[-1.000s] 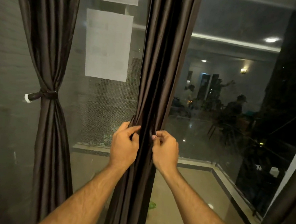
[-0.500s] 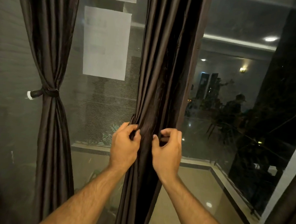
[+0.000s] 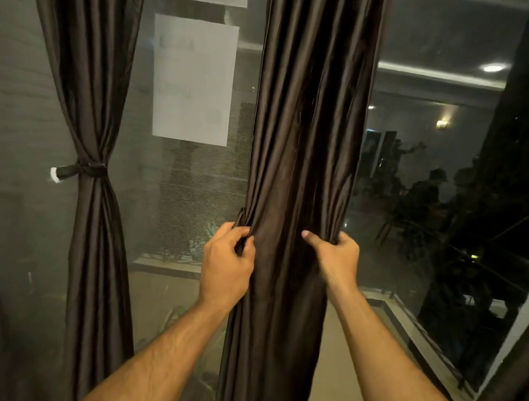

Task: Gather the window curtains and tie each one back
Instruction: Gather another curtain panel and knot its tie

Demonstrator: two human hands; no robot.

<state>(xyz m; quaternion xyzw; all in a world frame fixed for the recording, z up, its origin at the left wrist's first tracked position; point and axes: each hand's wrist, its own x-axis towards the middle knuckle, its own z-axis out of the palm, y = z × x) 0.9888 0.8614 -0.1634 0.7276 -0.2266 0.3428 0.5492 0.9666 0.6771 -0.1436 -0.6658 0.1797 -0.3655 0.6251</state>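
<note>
A dark brown satin curtain hangs in the middle of the window, falling in loose folds. My left hand grips its left edge, fingers curled round a bunch of cloth. My right hand holds its right edge, thumb in front and fingers wrapped behind the cloth. Both hands are at about waist height of the curtain, a curtain's width apart. At the left, a second brown curtain is gathered and cinched by a dark tie-back with a white end.
Window glass lies behind the curtains, with two white paper sheets stuck on it. It reflects a lit room with seated people at the right. Another curtain's edge shows at the bottom right. A tiled ledge lies below outside.
My right hand has moved to the right, from the curtain's middle folds to its right edge, spreading the cloth wider. My left hand has stayed gripping the left edge.
</note>
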